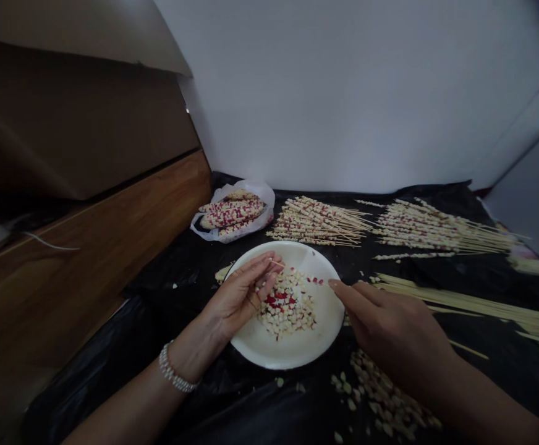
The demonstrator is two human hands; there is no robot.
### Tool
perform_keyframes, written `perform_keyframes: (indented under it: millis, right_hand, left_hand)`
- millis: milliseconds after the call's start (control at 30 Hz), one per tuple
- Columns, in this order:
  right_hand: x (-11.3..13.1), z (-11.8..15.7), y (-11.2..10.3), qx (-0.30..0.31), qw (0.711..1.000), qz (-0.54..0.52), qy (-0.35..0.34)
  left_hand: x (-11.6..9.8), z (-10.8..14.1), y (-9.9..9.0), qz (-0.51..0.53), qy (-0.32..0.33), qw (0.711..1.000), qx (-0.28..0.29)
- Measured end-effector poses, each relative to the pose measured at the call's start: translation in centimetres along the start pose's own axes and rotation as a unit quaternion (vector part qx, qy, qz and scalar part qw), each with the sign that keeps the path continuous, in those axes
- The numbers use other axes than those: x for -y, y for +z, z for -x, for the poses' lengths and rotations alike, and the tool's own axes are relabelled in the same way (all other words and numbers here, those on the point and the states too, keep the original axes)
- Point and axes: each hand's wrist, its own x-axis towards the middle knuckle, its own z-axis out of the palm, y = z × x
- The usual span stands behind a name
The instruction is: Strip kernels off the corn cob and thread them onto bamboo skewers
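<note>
Over the white bowl (pixel 246 346) both hands work at a thin wooden skewer (pixel 277 264). My left hand (pixel 246 290), with a beaded bracelet on its wrist, pinches the skewer's bare left end between thumb and fingers. Several pale and dark red corn kernels (pixel 314 280) are strung along it toward the right. There, at the bowl's right rim, my right hand (pixel 381 315) is closed on the skewer's other end, its fingertips partly hidden. Loose corn kernels (pixel 292 315) lie in the bowl, with a red patch showing among them.
Behind the bowl sit speckled corn cobs (pixel 232 215) in a plastic bag (pixel 269 194). Two piles of kernel-strung skewers (pixel 316 219) lie to the right. Bare sticks (pixel 468 300) are beyond my right hand; more kernels (pixel 385 395) lie on the black plastic sheet. A wooden board (pixel 158 198) borders the left.
</note>
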Motion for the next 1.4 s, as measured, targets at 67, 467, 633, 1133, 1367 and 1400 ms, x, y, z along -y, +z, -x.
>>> perform_keyframes:
  millis: [67, 467, 633, 1133, 1367, 1400]
  right_hand:
    - [-0.01, 0.04, 0.00, 0.002, 1.000, 0.007, -0.004]
    - [0.16, 0.20, 0.31, -0.011, 1.000, 0.002, -0.013]
    - [0.14, 0.06, 0.10, -0.016, 1.000, 0.005, -0.018]
    - [0.29, 0.00, -0.03, -0.024, 0.999, 0.013, -0.017]
    - [0.52, 0.11, 0.14, -0.019, 1.000, 0.005, -0.020]
    - [0.59, 0.12, 0.15, -0.018, 1.000, 0.003, -0.020]
  left_hand:
    - [0.01, -0.01, -0.06, 0.000, 0.003, 1.000, 0.000]
    - [0.11, 0.13, -0.08, -0.004, -0.005, 1.000, 0.017]
    - [0.02, 0.24, 0.16, 0.030, -0.031, 0.999, 0.004]
    - [0.04, -0.01, -0.12, 0.005, -0.025, 1.000, 0.007]
    - [0.15, 0.19, -0.06, -0.034, -0.018, 0.999, 0.027]
    - [0.21, 0.18, -0.13, -0.038, -0.021, 0.999, 0.034]
